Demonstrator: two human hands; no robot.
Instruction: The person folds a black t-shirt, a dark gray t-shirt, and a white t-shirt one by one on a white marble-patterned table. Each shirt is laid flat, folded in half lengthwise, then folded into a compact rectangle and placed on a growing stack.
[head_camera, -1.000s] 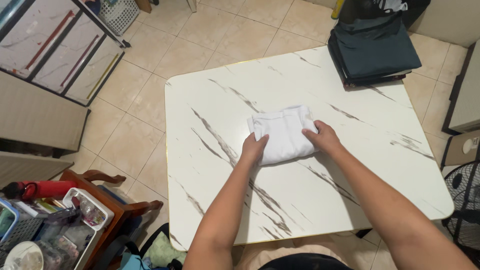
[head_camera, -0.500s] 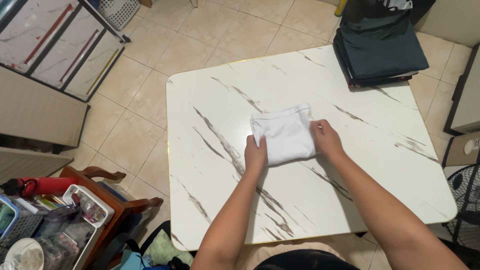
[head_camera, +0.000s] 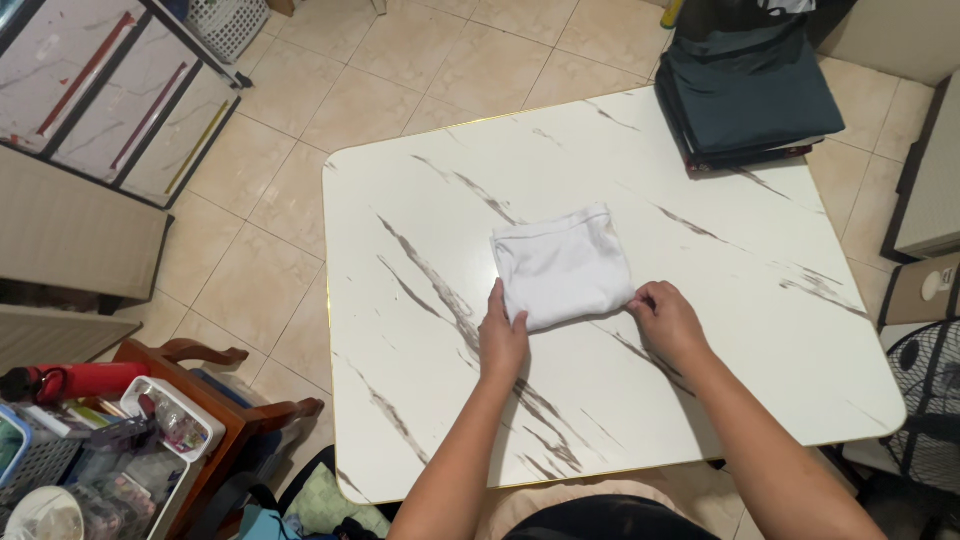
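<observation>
A folded white cloth lies in the middle of a white marble-patterned table. My left hand rests at the cloth's near-left corner, fingers touching its edge. My right hand pinches the cloth's near-right corner between curled fingers. Both forearms reach in from the bottom of the view.
A stack of folded dark green clothes sits on the table's far right corner. A wooden chair with a tray of clutter stands at the lower left. A fan is at the right edge. The floor is tiled.
Both hands slid back from the cloth's sides to its near corners. The cloth now lies flatter and more squared.
</observation>
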